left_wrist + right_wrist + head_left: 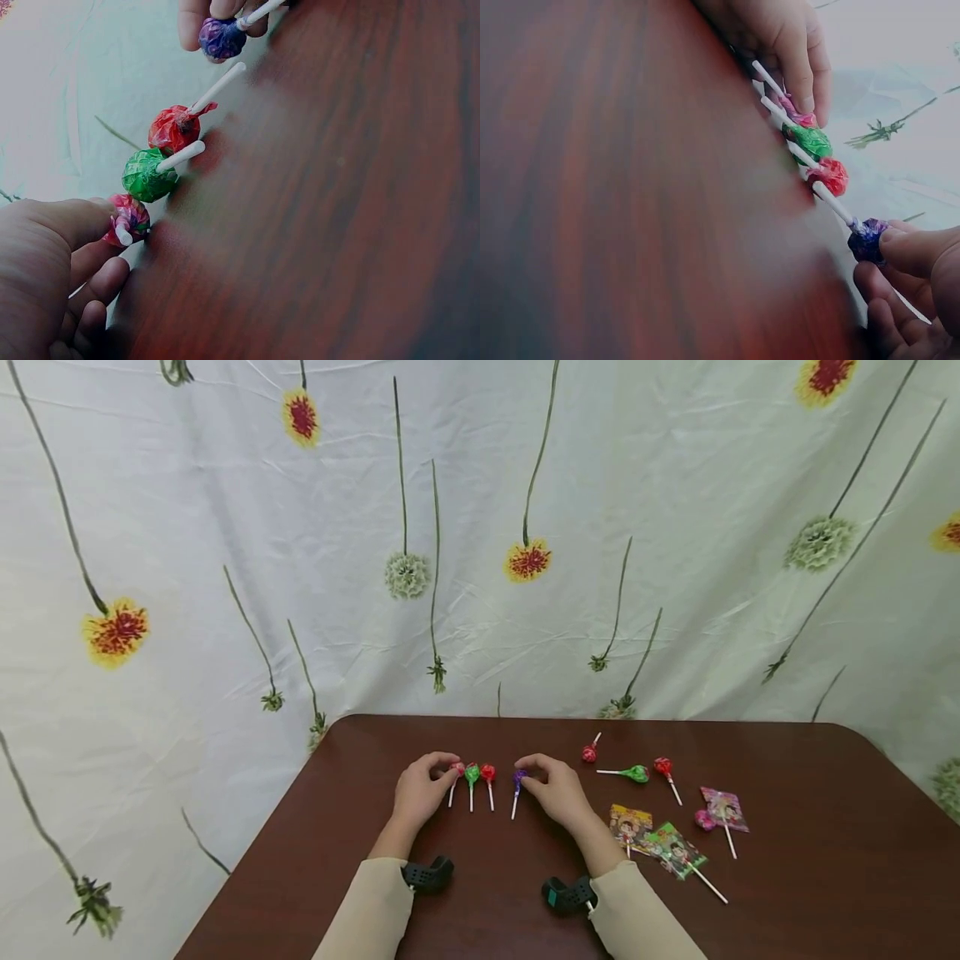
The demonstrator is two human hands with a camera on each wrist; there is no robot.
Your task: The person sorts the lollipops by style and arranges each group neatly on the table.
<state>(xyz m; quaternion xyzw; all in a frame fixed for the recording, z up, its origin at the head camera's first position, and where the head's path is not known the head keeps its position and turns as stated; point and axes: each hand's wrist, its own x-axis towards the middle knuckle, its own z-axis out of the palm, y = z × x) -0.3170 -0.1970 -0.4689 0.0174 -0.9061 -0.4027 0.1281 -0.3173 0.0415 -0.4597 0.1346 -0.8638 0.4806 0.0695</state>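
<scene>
My left hand (422, 789) pinches the head of a pink lollipop (130, 217) at the left end of a short row. Beside it lie a green lollipop (472, 774) and a red lollipop (488, 774), sticks toward me. A little to the right, my right hand (557, 789) holds a purple lollipop (868, 238) by its wrapped head, between thumb and fingers. Its white stick also points toward me, and a gap separates it from the red one in the head view.
On the right of the brown table (825, 893) lie a red lollipop (589, 752), a green one (637, 773), another red one (663, 766) and a pink one (704, 820). Flat-packed lollipops in orange (630, 823), green (675, 850) and purple (724, 808) wrappers lie nearer. A flowered cloth (480, 610) hangs behind.
</scene>
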